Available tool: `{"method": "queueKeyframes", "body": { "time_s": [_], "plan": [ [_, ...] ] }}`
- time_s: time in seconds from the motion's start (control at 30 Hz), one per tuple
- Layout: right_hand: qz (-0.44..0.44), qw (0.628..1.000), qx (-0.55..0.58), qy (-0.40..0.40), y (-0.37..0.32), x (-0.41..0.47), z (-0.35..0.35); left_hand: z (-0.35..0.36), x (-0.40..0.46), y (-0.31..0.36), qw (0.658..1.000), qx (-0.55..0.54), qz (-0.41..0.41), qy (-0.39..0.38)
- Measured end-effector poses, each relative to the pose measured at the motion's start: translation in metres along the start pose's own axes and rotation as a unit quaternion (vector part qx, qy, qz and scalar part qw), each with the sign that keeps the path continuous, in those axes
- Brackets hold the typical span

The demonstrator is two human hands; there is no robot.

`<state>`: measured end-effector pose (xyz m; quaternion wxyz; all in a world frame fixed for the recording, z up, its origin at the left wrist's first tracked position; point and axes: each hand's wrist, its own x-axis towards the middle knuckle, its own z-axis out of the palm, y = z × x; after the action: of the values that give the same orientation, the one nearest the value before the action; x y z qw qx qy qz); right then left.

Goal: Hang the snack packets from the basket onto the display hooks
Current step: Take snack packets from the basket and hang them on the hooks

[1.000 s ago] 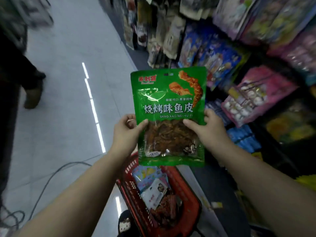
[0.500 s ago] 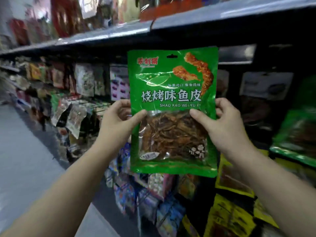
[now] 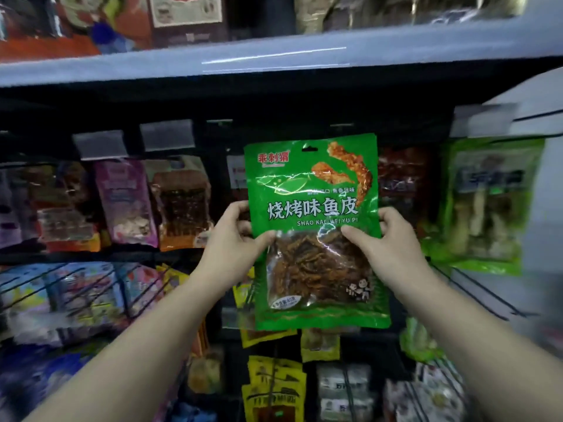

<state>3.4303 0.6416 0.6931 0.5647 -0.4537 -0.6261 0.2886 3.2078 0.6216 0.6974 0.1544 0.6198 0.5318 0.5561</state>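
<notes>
A glossy green plastic snack packet with a clear window of brown strips (image 3: 315,229) is held upright in front of the dark hook display, its top edge just under the row of grey price tags (image 3: 167,134) and the pale blue shelf lip (image 3: 122,68). The left hand (image 3: 234,239) pinches its left edge and the right hand (image 3: 387,242) its right edge, thumbs in front. Hanging packets crowd both sides: an orange-brown packet (image 3: 182,205) left, a green mushroom packet (image 3: 484,205) right.
</notes>
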Motion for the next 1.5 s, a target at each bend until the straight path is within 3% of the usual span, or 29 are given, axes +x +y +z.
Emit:
{"method": "queueKeyframes", "body": {
  "time_s": [0.2, 0.47, 0.97, 1.2, 1.5],
  "plan": [
    [0.022, 0.999, -0.022, 0.04, 0.022, 0.015, -0.027, 0.043, 0.021, 0.001, 0.999, 0.006, 0.005, -0.036],
    [0.004, 1.0, -0.011, 0.029, 0.023, 0.035, -0.018, 0.04, 0.041, -0.005, 1.0, -0.023, -0.009, 0.0],
    [0.001, 0.998, -0.05, 0.029, 0.041, 0.065, -0.017, 0.062, 0.063, -0.023, 0.999, 0.024, 0.021, -0.009],
    [0.019, 0.998, -0.059, 0.023, 0.055, 0.106, -0.007, 0.081, 0.098, -0.041, 0.998, 0.063, 0.004, 0.02],
    [0.023, 0.994, -0.107, 0.022, 0.069, 0.131, -0.001, 0.106, 0.123, -0.056, 0.98, 0.189, -0.004, 0.06]
  ]
}}
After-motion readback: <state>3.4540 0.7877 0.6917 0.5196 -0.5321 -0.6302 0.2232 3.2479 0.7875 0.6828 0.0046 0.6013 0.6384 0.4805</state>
